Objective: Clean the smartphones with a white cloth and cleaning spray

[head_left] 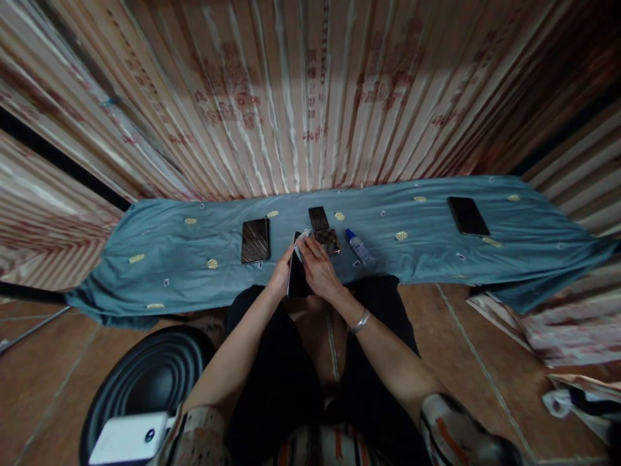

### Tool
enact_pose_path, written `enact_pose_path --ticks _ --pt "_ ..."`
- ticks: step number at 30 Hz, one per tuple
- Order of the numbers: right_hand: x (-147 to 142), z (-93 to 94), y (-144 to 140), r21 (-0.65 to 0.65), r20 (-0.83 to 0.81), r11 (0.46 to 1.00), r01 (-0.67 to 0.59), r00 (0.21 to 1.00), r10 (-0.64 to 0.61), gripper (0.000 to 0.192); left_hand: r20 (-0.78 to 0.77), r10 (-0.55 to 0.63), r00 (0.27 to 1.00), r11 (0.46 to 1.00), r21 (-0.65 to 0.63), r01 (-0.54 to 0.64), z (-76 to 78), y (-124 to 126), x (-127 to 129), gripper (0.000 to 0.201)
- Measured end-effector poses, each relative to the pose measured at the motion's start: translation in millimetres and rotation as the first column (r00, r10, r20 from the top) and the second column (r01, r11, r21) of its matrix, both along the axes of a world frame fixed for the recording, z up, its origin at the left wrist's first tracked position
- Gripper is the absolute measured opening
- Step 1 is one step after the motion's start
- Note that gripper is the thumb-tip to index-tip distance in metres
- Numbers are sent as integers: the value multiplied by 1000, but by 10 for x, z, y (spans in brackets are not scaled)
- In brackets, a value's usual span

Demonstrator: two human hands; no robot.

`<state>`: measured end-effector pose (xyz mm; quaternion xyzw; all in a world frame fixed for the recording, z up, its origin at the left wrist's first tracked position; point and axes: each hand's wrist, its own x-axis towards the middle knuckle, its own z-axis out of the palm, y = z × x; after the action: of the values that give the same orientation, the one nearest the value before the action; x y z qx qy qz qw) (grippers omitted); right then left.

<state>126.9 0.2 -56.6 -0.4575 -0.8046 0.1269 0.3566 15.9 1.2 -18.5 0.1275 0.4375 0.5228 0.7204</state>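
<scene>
My left hand (280,273) is closed around the left edge of a dark smartphone (297,278), tilted over my lap at the near edge of the cloth-covered table. Against the upper part of its screen, my right hand (317,264) presses a small white wipe (301,241). Just beyond my hands lies an opened flip-style compact (326,239) with a checkered lower half; its dark upper half lies flat toward the wall. To the right of it rests a small clear bottle (359,248) with a blue cap.
A dark tablet-like device (255,241) lies to the left on the teal cloth (194,246), and another dark phone (468,216) far right. A black round stool (145,369) stands at lower left, bearing a white power bank (130,439). Pleated curtains (291,97) rise behind the table.
</scene>
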Motion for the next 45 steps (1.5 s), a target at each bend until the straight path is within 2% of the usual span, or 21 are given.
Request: enact_pose_path --ticks 12,18,26,35,45 --pt "-127 45 -195 -10 23 991 -135 991 135 63 22 -24 999 994 -106 26 -2 55 -188 41" --pt "-82 87 -163 -13 13 994 -112 994 113 55 33 0 999 996 -84 2 -10 51 -133 39" --pt "-74 31 -163 -13 -32 995 -100 995 99 60 49 -43 998 998 -48 45 -16 25 -129 38" --pt "-141 54 -291 -23 -8 985 -171 985 171 59 31 -6 999 998 -68 8 -42 67 -224 40" --pt "-93 42 -234 -22 -11 992 -126 992 125 56 25 -26 999 999 -44 27 -44 40 -153 38"
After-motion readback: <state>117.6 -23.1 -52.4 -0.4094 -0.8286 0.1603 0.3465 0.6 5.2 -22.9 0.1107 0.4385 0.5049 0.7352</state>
